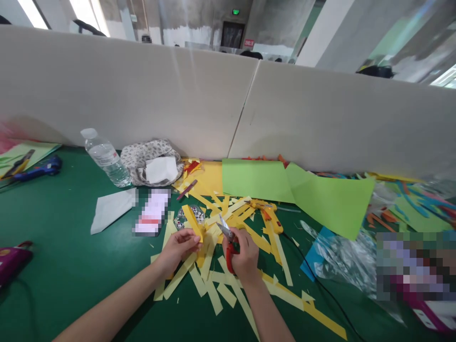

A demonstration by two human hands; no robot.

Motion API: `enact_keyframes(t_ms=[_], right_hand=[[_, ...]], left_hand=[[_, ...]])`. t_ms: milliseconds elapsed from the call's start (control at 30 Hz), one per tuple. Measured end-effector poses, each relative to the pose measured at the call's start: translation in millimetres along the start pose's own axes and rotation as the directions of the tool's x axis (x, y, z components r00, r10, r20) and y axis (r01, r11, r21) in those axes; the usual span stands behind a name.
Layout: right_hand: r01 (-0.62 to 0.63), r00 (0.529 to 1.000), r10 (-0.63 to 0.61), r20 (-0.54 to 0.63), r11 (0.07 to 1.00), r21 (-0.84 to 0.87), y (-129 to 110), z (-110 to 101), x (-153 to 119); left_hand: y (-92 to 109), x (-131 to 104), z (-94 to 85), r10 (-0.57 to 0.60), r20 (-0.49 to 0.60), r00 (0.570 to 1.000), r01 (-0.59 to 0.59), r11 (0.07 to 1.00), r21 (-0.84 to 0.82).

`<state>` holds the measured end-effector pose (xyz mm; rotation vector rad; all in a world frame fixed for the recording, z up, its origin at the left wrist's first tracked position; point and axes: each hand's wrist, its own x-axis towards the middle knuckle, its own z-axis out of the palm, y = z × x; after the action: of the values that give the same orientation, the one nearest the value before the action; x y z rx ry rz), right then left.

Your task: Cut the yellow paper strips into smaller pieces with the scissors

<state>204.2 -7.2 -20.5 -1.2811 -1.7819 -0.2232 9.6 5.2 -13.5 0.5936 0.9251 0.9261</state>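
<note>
Between the thumb and fingers of my left hand (181, 248) is a strip of yellow paper (192, 221), its far end pointing up and away. My right hand (242, 251) grips red-handled scissors (225, 232); their blades are parted and point up and to the left, apart from the strip. Under and around both hands lie many loose pale yellow paper strips (213, 293). Just beyond my left hand sits a clear container of small round pieces (195, 214). A yellow glue gun (271, 217) rests beyond my right hand.
Green paper sheets (256, 180) lie by the white partition (178, 104). A water bottle (109, 159), patterned pouch (151, 156) and phone (153, 211) stand or lie to the left. On the right are crumpled plastic (351, 263) and a black cord (320, 282).
</note>
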Motion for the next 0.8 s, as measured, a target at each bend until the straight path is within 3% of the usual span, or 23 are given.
enact_keyframes(t_ms=[267, 500, 800], right_hand=[[-0.002, 1.000, 0.002, 0.016, 1.000, -0.023, 3.0, 0.9, -2.1], [-0.029, 0.999, 0.027, -0.024, 0.994, -0.101, 2.3, 1.6, -0.6], [-0.145, 0.976, 0.118, -0.185, 0.979, -0.141, 6.0, 7.9, 3.2]], left_hand=[[7.1, -1.1, 5.4, -0.048, -0.017, 0.999, 0.047, 0.999, -0.026], [5.7, -0.9, 3.7, -0.024, -0.024, 0.999, 0.022, 0.998, -0.055], [12.4, 0.5, 6.0, -0.016, 0.016, 1.000, 0.017, 0.998, -0.062]])
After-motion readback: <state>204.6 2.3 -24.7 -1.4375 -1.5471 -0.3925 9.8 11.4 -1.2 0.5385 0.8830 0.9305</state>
